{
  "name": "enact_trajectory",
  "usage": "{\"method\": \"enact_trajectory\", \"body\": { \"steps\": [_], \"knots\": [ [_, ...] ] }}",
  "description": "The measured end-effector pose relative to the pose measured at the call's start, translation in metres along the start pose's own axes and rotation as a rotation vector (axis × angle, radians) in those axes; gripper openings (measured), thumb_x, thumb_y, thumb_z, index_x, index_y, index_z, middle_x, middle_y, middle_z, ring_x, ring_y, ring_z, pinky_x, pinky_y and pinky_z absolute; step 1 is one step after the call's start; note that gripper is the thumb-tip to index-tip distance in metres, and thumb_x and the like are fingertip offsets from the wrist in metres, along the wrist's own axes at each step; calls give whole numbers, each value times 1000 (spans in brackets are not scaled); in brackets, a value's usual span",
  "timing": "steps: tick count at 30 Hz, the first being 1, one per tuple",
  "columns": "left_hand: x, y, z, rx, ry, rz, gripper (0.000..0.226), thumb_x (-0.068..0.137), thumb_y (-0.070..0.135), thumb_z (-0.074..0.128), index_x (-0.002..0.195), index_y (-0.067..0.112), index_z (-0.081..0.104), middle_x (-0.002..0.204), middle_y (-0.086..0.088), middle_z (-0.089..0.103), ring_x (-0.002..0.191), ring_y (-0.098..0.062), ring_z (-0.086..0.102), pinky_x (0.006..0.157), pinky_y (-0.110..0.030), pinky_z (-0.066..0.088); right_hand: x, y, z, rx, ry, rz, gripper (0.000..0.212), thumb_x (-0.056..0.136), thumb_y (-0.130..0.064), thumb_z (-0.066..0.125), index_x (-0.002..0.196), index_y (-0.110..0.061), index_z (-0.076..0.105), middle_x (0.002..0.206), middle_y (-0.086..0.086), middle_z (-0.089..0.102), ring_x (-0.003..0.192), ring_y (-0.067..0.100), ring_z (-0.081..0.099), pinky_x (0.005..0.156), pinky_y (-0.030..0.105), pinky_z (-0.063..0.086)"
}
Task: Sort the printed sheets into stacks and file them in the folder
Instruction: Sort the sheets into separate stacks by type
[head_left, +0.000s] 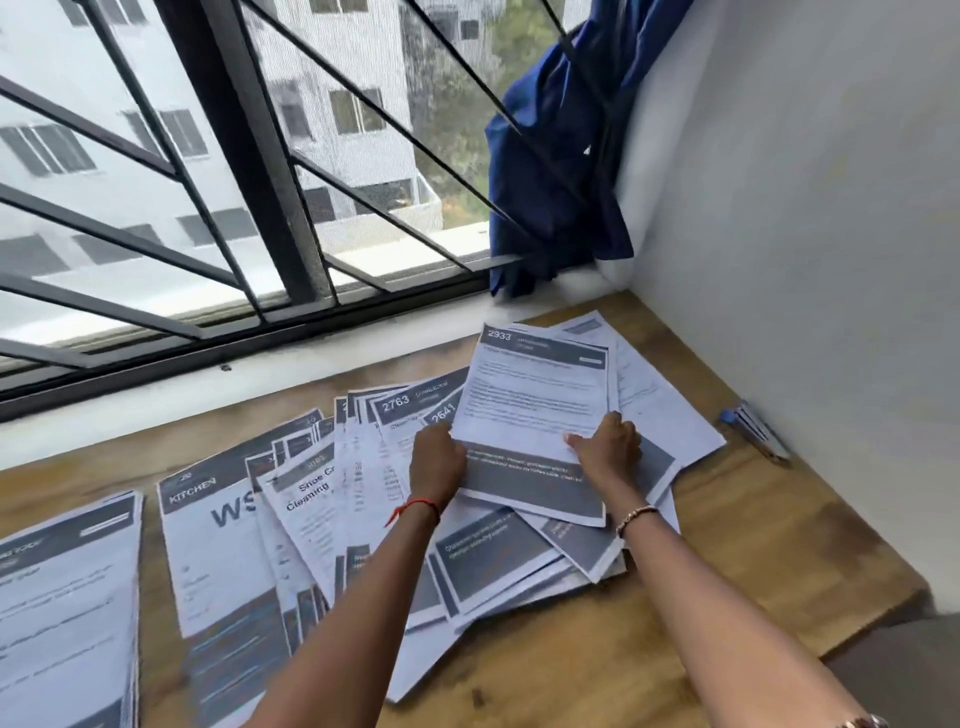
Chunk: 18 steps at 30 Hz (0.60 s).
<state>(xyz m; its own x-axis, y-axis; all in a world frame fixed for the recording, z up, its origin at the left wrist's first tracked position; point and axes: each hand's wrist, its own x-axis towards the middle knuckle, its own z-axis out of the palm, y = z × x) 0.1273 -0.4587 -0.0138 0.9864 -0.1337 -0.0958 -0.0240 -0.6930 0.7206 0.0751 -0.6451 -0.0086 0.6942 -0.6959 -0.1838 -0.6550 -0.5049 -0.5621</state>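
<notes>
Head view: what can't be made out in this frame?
Top sheet, gripped by left hand and right hand: body text blurred; only 2933 reads.
Fanned pile: overlapping sheets hide most headings and the count.
Left stack: cut off by the frame's left and bottom edges.
Blue-capped object: too small and blurred to identify.
Folder: none in view.

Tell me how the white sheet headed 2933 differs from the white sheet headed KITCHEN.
The white sheet headed 2933 is gripped by the left hand and right hand; the white sheet headed KITCHEN lies untouched. 2933 carries fine text, KITCHEN huge letters. Both have dark header bands.
</notes>
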Motion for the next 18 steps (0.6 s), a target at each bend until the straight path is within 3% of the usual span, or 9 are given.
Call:
{"method": "enact_trajectory", "body": {
  "steps": [4, 7, 11, 18],
  "knots": [
    [1, -2, 6, 25, 0, -37, 12, 75, -5, 58, 86, -7, 62, 93, -24, 63, 93, -35, 55, 65, -29, 26, 8, 2, 1, 2, -38, 61, 58, 76, -18, 74, 120, 1, 42, 128, 25, 42, 119, 40, 41, 96, 42, 37],
    [3, -3, 10, 4, 4, -79, 11, 76, -5, 56, 86, -6, 61, 92, -24, 63, 91, -35, 56, 67, -31, 34, 14, 6, 2, 86, -35, 72, 57, 76, -8, 72, 121, 3, 39, 127, 27, 45, 117, 41, 45, 94, 42, 41],
    [3, 2, 11, -35, 8, -133, 10, 84, 4, 56, 86, -3, 64, 96, -19, 65, 87, -30, 58, 68, -27, 37, 14, 8, -4, 287, 77, 106, 33, 81, 6, 50, 114, 7, 44, 120, 28, 54, 108, 42, 54, 79, 37, 45],
    [10, 2, 17, 36, 18, -120, 16, 81, 12, 59, 70, 6, 50, 93, -24, 59, 90, -37, 55, 64, -35, 37, 24, 17, -17, 326, 277, 266, 31, 83, 0, 47, 114, 3, 48, 125, 24, 50, 112, 44, 50, 93, 47, 42]
  ]
}}
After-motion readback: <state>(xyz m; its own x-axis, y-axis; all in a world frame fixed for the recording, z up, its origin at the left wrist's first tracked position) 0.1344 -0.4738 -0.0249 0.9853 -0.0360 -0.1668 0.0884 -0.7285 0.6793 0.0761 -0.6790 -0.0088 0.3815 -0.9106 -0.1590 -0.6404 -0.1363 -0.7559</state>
